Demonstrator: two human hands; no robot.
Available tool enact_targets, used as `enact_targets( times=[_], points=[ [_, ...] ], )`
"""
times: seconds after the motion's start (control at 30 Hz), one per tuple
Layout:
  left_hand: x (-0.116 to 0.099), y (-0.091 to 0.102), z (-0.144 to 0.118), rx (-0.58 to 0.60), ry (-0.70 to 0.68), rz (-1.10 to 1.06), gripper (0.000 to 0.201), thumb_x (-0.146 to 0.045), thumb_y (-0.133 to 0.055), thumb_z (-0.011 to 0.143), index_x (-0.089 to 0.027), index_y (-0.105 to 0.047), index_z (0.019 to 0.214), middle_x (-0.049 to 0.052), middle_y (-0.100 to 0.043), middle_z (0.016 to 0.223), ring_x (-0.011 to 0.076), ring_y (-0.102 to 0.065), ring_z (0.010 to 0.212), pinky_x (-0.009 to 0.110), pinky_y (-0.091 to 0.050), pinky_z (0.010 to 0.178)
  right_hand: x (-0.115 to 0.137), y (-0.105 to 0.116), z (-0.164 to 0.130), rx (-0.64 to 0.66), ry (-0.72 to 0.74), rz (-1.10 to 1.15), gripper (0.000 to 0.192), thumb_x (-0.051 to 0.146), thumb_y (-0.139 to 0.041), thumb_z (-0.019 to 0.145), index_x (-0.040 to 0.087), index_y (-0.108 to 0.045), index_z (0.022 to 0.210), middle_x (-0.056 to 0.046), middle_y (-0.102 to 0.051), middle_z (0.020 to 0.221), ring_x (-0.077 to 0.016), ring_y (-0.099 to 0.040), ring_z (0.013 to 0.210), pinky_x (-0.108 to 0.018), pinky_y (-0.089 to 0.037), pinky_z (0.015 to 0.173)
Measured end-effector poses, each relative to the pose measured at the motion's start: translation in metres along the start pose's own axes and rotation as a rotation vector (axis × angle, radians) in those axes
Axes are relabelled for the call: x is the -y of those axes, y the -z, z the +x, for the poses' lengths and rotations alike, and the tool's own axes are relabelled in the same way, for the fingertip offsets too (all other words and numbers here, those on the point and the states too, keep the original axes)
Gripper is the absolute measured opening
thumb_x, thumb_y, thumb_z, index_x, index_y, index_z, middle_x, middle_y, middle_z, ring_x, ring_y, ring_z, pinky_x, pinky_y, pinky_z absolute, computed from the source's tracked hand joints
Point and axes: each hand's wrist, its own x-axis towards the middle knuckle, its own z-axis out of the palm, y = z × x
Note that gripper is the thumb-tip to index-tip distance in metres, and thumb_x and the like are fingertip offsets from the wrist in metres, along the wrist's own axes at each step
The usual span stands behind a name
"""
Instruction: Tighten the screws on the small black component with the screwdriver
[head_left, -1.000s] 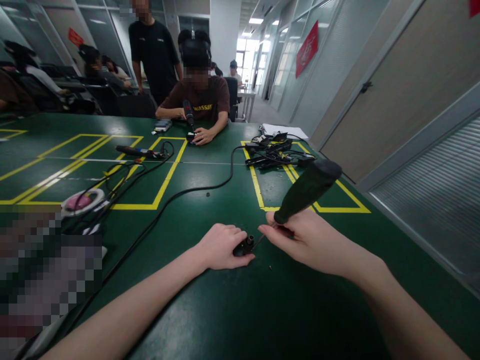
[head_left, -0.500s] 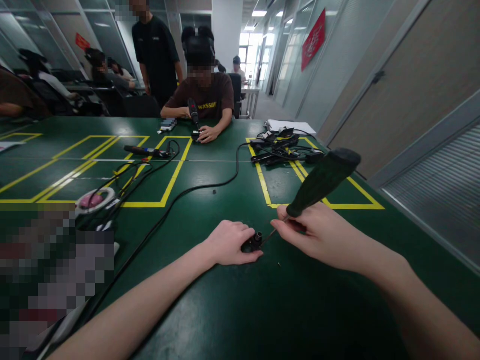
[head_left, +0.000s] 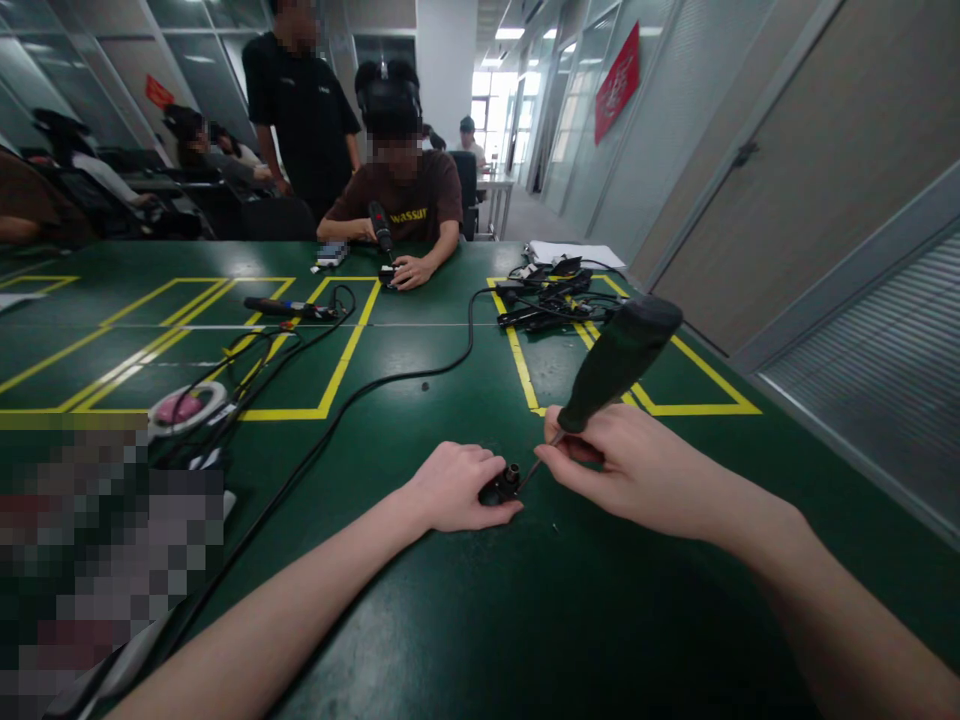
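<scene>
On the green table (head_left: 420, 620), my left hand (head_left: 461, 488) is closed around a small black part (head_left: 508, 482) with a short round metal-rimmed post standing up from it. My fingers hide much of its body. My right hand (head_left: 630, 470) pinches the thin shaft of a screwdriver (head_left: 619, 360) just below its thick dark handle. The tool leans up to the right, and its tip reaches the right side of the black part. A tiny screw-like piece (head_left: 556, 527) lies on the table near my right hand.
Black cables and devices (head_left: 551, 300) lie heaped at the back right. One long black cable (head_left: 390, 379) crosses the table. A roll of tape (head_left: 187, 405) and a pen-like tool (head_left: 289, 307) sit on the left. Across the table, a person (head_left: 405, 200) works with a power screwdriver (head_left: 380, 228).
The screwdriver handle has tipped slightly left and become more upright, with my right hand shifting a little left. My left hand keeps its hold on the black part. The whole view has shifted slightly.
</scene>
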Motion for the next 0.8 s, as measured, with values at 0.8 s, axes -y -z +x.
enact_targets(
  times=[0.8],
  points=[
    [-0.0008, 0.001, -0.0002, 0.01, 0.01, -0.007, 0.038, -0.056, -0.065, 0.092, -0.019, -0.064, 0.083, 0.004, -0.071, 0.074, 0.0203, -0.068, 0.069, 0.03, -0.046, 0.062, 0.0001, -0.0056, 0.0001, -0.051, 0.026, 0.031, 0.039, 0.031, -0.048, 0.103, 0.022, -0.048, 0.065, 0.003, -0.046, 0.057, -0.0135, -0.047, 0.051, -0.027, -0.03, 0.055]
  ],
)
